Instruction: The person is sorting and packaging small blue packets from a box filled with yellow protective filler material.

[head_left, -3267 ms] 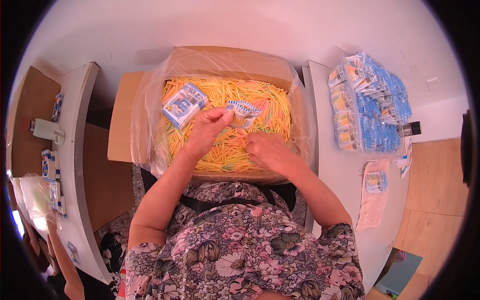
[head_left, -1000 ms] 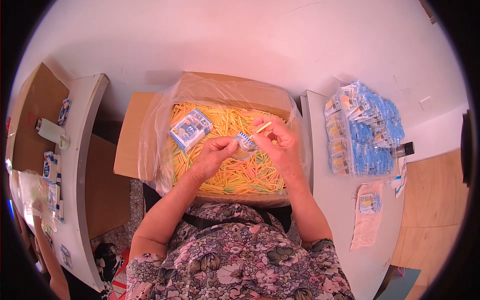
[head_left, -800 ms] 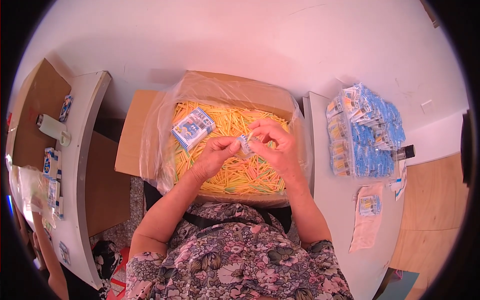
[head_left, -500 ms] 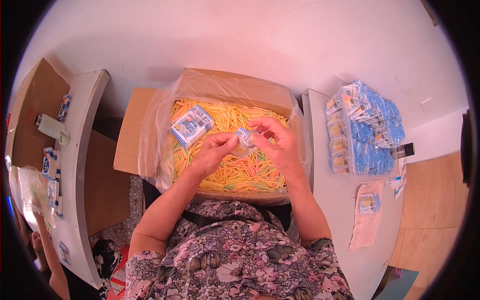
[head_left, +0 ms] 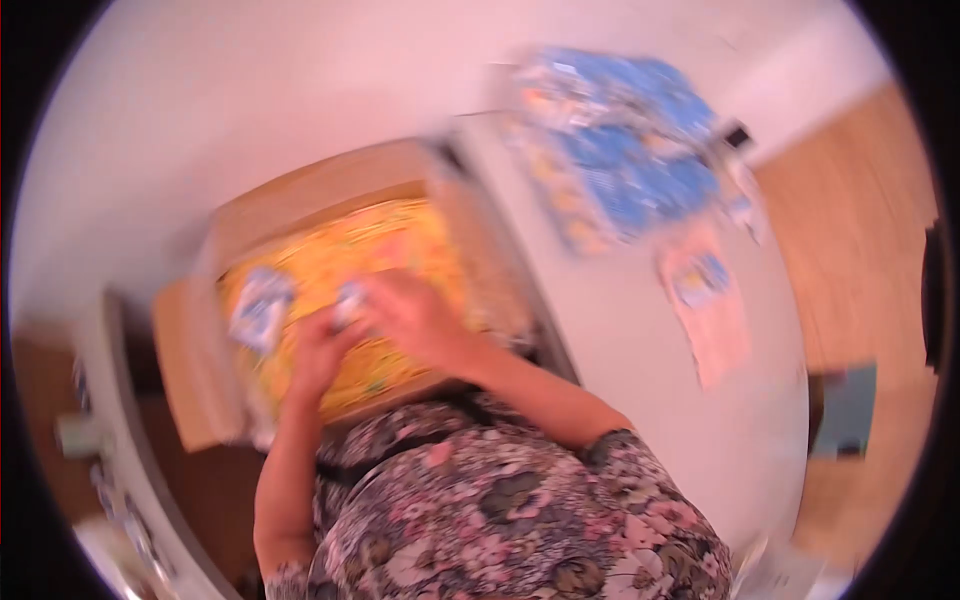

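Note:
Both my hands are over a cardboard box (head_left: 300, 200) filled with thin pastel sticks (head_left: 385, 225), mostly yellow. My left hand (head_left: 322, 345) pinches a small clear packet with blue-and-white stripes (head_left: 350, 303). My right hand (head_left: 415, 315) closes on the packet's other side, its fingers smeared by motion. What the packet holds is too blurred to make out. Left of my hands, a larger blue-and-white pouch (head_left: 263, 305) lies on top of the sticks.
To the right is a white table (head_left: 640, 400) with a big stack of blue-striped packets (head_left: 640, 170). Nearer lies a pink cloth (head_left: 715, 345) with one packet (head_left: 700, 280) on it. A dark-capped object (head_left: 737, 135) stands beside the stack. A white shelf edge (head_left: 125, 430) runs along the left.
The whole view has turned and shifted toward the right table, so the box now sits further left and tilted. Both hands stay together at the small packet.

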`<state>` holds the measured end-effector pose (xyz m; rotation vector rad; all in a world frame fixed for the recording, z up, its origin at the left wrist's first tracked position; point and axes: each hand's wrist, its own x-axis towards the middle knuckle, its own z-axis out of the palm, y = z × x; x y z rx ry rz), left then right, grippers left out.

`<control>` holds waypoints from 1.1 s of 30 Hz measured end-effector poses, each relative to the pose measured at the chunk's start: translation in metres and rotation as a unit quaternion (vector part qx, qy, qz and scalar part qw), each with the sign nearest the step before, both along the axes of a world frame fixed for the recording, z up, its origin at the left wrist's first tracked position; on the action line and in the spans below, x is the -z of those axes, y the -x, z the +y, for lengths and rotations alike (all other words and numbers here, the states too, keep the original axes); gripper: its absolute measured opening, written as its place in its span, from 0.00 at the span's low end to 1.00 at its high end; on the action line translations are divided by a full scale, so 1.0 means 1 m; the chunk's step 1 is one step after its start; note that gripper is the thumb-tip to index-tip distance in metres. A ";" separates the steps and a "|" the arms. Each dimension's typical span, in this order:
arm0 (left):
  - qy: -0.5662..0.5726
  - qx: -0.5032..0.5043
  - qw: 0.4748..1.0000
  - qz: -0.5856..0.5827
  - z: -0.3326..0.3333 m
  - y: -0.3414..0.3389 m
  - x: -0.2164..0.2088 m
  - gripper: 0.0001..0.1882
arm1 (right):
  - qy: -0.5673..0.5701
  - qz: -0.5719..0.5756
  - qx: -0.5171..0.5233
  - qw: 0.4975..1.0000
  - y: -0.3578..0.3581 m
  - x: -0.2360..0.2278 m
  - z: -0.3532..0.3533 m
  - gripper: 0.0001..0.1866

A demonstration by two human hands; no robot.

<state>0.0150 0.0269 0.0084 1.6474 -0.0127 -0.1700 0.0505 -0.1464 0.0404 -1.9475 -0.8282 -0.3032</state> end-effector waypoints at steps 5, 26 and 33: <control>-0.076 0.099 0.992 -0.015 0.001 0.008 0.002 0.06 | -0.024 -0.003 0.009 1.000 0.027 -0.005 -0.024 0.16; -0.611 -0.199 0.761 -0.087 0.090 -0.007 -0.024 0.32 | 0.286 -0.183 0.584 0.738 0.028 0.023 -0.509 0.24; -0.431 -0.267 0.860 -0.061 0.100 -0.021 -0.023 0.33 | 0.194 -0.192 0.561 0.782 0.055 -0.035 -0.365 0.18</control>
